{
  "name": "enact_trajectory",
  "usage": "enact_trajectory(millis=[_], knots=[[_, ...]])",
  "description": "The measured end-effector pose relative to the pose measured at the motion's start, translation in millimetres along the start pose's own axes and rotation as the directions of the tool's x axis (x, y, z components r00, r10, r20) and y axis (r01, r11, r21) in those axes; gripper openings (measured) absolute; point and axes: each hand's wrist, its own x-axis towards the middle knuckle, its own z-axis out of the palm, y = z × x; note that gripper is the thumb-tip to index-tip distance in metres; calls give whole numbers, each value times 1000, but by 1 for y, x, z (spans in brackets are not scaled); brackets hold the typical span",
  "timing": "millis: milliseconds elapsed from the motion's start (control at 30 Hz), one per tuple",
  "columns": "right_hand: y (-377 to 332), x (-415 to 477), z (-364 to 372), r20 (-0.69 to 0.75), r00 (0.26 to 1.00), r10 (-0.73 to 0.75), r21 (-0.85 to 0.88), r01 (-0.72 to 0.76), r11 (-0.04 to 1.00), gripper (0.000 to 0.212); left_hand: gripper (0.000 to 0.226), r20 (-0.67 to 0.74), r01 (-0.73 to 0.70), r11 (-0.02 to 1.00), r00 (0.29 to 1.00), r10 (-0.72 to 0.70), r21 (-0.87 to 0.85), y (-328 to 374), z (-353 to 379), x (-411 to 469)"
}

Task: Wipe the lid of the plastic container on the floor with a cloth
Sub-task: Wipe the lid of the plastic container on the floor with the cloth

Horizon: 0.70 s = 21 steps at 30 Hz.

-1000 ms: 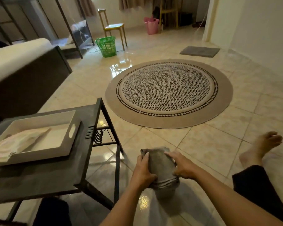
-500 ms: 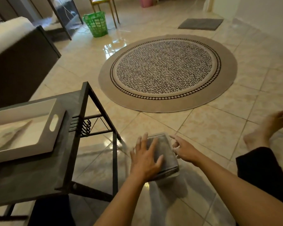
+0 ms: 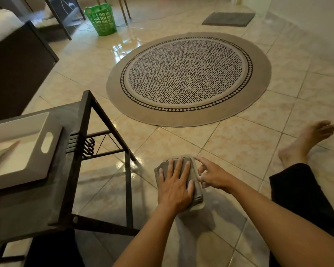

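Left hand (image 3: 175,186) flat, fingers spread on grey cloth (image 3: 194,170) covering container lid; right hand (image 3: 213,175) loose beside cloth, grasping nothing. Wiping apparently barely begun.

Counted in view: two hands, left hand (image 3: 175,186) and right hand (image 3: 213,175). One folded grey cloth (image 3: 193,171). One round patterned rug (image 3: 188,78). One grey doormat (image 3: 228,19). One green basket (image 3: 102,19). One dark metal table (image 3: 39,189) bearing one white tray (image 3: 38,162) (single handle slot visible). One bare foot (image 3: 307,141).
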Motion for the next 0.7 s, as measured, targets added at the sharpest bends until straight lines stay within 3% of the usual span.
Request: enact_trajectory(millis=[700], knots=[[4, 1, 5, -5, 1000, -20, 41, 20, 999, 79, 67, -34, 38, 999, 999, -38, -2, 9, -1, 5]])
